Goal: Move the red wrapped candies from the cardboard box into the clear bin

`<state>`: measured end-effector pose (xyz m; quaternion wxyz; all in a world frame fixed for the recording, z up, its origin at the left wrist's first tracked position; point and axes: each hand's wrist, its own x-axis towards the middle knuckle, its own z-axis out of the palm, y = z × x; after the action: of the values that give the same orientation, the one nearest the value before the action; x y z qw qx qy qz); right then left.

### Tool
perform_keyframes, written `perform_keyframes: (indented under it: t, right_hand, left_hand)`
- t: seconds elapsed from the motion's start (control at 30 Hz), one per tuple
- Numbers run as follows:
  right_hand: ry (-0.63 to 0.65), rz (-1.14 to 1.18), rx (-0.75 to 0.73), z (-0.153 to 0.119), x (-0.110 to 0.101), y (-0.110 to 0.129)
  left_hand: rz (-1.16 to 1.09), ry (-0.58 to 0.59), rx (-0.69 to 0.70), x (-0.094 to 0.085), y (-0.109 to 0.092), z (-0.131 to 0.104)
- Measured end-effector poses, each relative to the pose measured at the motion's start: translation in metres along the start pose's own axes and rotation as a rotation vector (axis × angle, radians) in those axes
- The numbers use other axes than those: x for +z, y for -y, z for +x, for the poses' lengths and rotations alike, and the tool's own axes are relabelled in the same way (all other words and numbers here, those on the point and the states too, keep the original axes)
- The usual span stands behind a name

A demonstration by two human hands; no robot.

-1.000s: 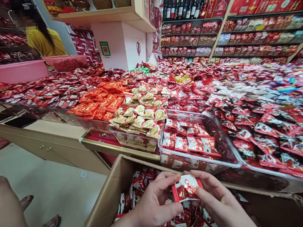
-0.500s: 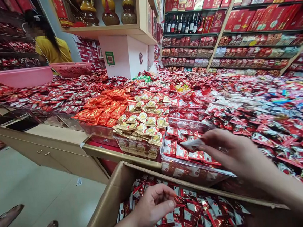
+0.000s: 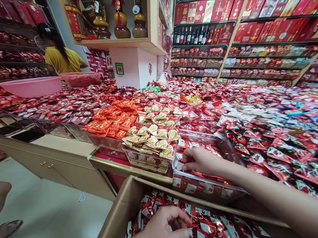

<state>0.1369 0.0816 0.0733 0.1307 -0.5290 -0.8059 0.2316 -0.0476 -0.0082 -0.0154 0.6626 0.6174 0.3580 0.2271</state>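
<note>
My right hand (image 3: 202,161) reaches into a clear plastic bin (image 3: 207,181), thumb and fingers closed on a small wrapped candy (image 3: 180,166) at the left side. Red-and-white wrapped candies lie in the bin beneath the hand; my fingers partly hide the held one. Lower down, my left hand (image 3: 166,225) is over an open cardboard box (image 3: 114,223) full of similar packets (image 3: 206,226). Its fingers are curled, with a red candy packet (image 3: 193,225) at the fingertips.
Gold-wrapped candies (image 3: 151,134) fill the bin to the left, beside orange-red packets (image 3: 112,122). Heaped sweets spread to the right. Pink baskets (image 3: 31,86) and a person in yellow (image 3: 62,58) are behind. Phones (image 3: 28,135) lie on the counter; another person's foot (image 3: 8,229) shows below.
My right hand has moved left and down into the plastic bin with the wrapped candy it held above it. My left hand has shifted slightly right and down over the box.
</note>
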Motion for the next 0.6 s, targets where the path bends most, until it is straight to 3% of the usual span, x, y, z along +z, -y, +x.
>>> perform_keyframes:
  t: [0.2, 0.6]
  right_hand:
    - [0.045, 0.028, -0.001, 0.0037, 0.0102, -0.0022]
    - [0.099, 0.121, -0.008, 0.0038, 0.0041, -0.0049]
  left_hand:
    - [-0.015, 0.031, -0.051, 0.0019, 0.0041, -0.0015]
    - [0.119, 0.097, -0.059, -0.005, 0.004, 0.0008]
